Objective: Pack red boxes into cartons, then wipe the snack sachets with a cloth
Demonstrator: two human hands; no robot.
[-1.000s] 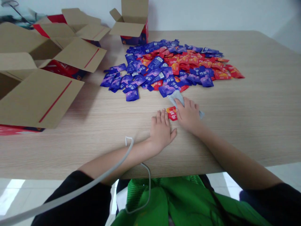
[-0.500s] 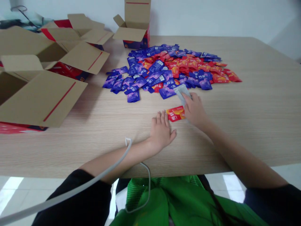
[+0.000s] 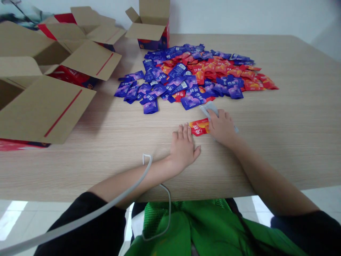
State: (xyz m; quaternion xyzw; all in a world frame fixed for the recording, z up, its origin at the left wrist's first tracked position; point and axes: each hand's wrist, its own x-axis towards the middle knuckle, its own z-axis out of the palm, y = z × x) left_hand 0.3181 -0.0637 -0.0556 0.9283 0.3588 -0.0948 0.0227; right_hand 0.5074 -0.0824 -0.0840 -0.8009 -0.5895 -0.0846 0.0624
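A red sachet (image 3: 199, 127) with orange fruit print lies flat on the table, its right end hidden by my right hand. My left hand (image 3: 183, 147) rests palm down on the wood, fingers stretched, fingertips at the sachet's left edge. My right hand (image 3: 222, 127) grips a pale grey-white cloth (image 3: 209, 108) or wipe, pressing it down at the sachet's right end. Part of the cloth pokes out beyond the fingers on both sides. Just behind the hands, a purple sachet (image 3: 191, 102) sits at the front of a large pile.
The pile mixes purple sachets (image 3: 151, 106) and red sachets (image 3: 250, 84). Open cardboard boxes (image 3: 64, 110) crowd the left side, flaps spread. Another open box (image 3: 153, 42) stands at the back by the wall. A white cable-like tube (image 3: 112, 202) crosses my left forearm.
My right hand has shifted slightly right with the cloth, and some cloth now shows on its right side. My left hand stays in place. The camera view has shifted a little.
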